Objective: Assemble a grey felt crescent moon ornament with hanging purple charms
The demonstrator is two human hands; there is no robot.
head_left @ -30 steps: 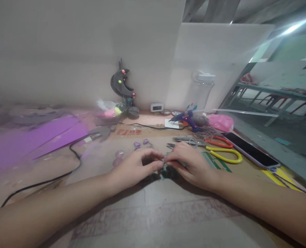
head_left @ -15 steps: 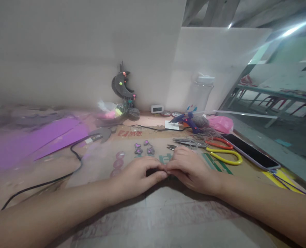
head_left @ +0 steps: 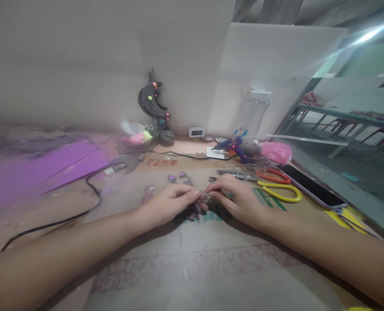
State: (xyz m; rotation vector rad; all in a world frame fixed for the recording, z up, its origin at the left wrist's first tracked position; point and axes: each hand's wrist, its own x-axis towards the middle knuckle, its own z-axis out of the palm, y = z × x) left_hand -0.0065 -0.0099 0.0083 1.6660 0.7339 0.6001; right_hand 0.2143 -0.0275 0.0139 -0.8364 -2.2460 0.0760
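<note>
My left hand [head_left: 171,203] is closed in a pinch on a small grey-and-purple piece [head_left: 196,212], part of which hangs below the fingertips. Facing it, my right hand [head_left: 239,194] pinches too, its thumb and forefinger close together at the upper end of that piece; the exact contact is too small to make out. Just beyond the left fingers lie small purple pieces with grey edges [head_left: 172,177], partly covered by the hand. Scissors with yellow and red handles [head_left: 284,192] lie beyond my right hand, beside slim metal blades.
A blue glue gun [head_left: 231,146] rests on a white card near grey yarn [head_left: 252,149]. A phone [head_left: 312,185] lies at right, purple sheets [head_left: 72,166] at left. A black cable [head_left: 49,226] crosses the left side. At the back are a moon-shaped pincushion [head_left: 150,100] and a clear bottle [head_left: 256,112].
My hands have drawn slightly apart and turned, so the grey-and-purple piece now shows below the left fingers. The view has shifted a little.
</note>
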